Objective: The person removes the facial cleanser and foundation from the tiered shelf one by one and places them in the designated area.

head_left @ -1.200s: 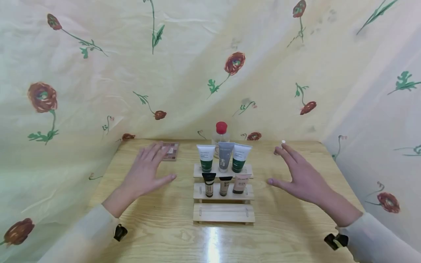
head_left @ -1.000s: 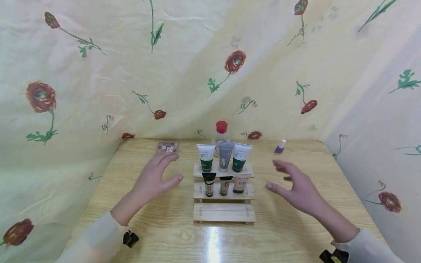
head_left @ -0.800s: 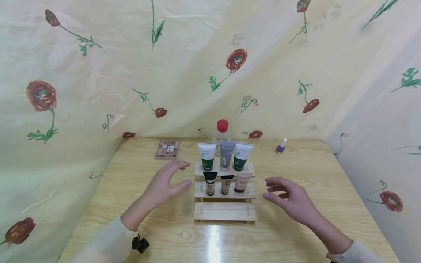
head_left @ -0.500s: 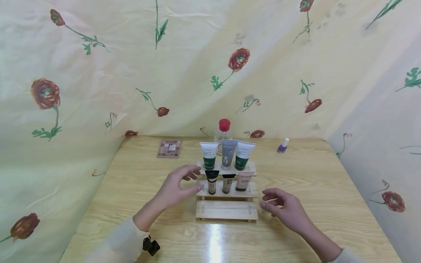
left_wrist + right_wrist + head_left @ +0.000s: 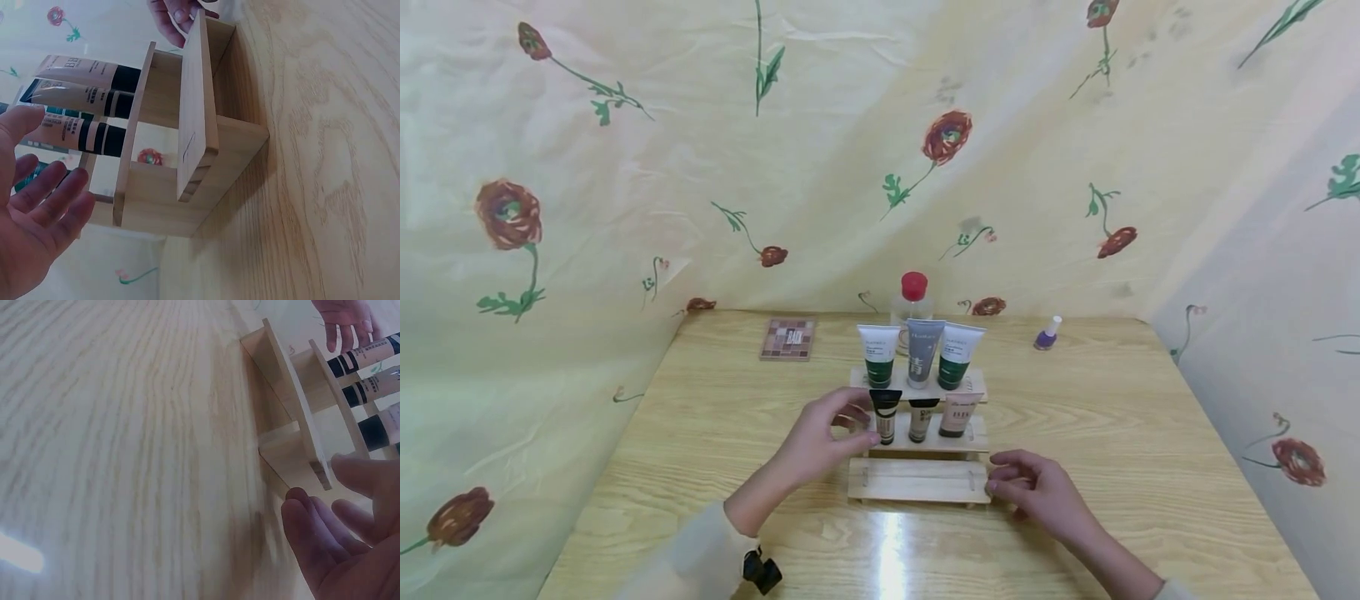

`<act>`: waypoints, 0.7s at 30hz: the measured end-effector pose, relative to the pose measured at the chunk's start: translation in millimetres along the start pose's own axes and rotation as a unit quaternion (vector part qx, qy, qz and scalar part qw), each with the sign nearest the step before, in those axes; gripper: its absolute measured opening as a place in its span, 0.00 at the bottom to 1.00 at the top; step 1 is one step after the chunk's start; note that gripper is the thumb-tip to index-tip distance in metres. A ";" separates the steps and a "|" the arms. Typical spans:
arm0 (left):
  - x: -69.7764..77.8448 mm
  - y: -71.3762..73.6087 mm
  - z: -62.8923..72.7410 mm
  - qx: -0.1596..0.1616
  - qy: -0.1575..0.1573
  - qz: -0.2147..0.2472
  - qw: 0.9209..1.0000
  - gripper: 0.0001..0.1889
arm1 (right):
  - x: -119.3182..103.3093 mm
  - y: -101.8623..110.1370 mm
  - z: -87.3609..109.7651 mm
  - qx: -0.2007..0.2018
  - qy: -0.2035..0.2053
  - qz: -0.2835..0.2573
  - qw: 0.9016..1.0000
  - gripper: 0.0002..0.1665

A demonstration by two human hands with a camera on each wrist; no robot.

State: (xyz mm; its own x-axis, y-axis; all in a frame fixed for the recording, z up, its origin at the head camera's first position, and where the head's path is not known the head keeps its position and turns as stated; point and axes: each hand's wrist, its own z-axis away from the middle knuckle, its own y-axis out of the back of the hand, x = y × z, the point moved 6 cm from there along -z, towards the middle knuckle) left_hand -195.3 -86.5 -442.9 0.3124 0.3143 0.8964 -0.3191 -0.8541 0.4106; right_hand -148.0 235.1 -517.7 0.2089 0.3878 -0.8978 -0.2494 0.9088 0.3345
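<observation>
We see a three-tiered stand (image 5: 917, 482) of pale wood on the table (image 5: 700, 433), its flat slats joined to upright side boards. On the top tier stand a left white-and-green tube (image 5: 878, 354), a grey tube (image 5: 922, 354) and a right white-and-green tube (image 5: 958, 358); the middle tier bears a black-topped tube (image 5: 885, 417), a small beige tube (image 5: 919, 425) and a pink BB tube (image 5: 958, 415), all upright on their caps and flattening toward crimped ends.

The left hand (image 5: 823, 437) sits around the black-topped tube, fingers loosely bent and thumb spread away from them; whether the skin touches the tube, we cannot tell. The right hand (image 5: 1036, 487) is just beside the right end of the lowest slat, fingers and thumb parted and relaxed — contact there is equally hard to make out.

Behind the top row, the tubes partly hide a clear bottle (image 5: 912, 309) with a red cap (image 5: 914, 286); we cannot make out its contents. Near the back edge lie a flat, checkered palette (image 5: 787, 339) and, upright to the right, a purple nail polish bottle (image 5: 1047, 335) with a white cap. The right sleeve is mostly cut off, and creased floral cloth (image 5: 820, 167) hangs behind.
</observation>
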 end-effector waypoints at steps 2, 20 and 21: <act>0.9 -2.3 -2.0 0.001 -0.001 0.002 1.000 0.26 | 3.2 -1.3 -0.4 -0.002 -0.005 -0.006 1.000 0.32; -1.5 -10.4 -10.5 -0.002 -0.007 -0.013 1.000 0.12 | 6.4 -9.3 1.0 -0.027 -0.005 -0.009 1.000 0.34; -1.6 -10.9 -10.8 -0.003 -0.005 -0.014 1.000 0.11 | 6.4 -9.6 1.2 -0.029 -0.006 -0.009 1.000 0.34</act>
State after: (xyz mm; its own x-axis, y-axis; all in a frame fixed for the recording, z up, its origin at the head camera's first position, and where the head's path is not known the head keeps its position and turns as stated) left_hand -201.9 -73.2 -447.0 0.3298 0.3341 0.8830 -0.3146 -0.8429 0.4364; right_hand -143.2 229.0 -526.3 0.2250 0.3740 -0.8997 -0.2998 0.9052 0.3013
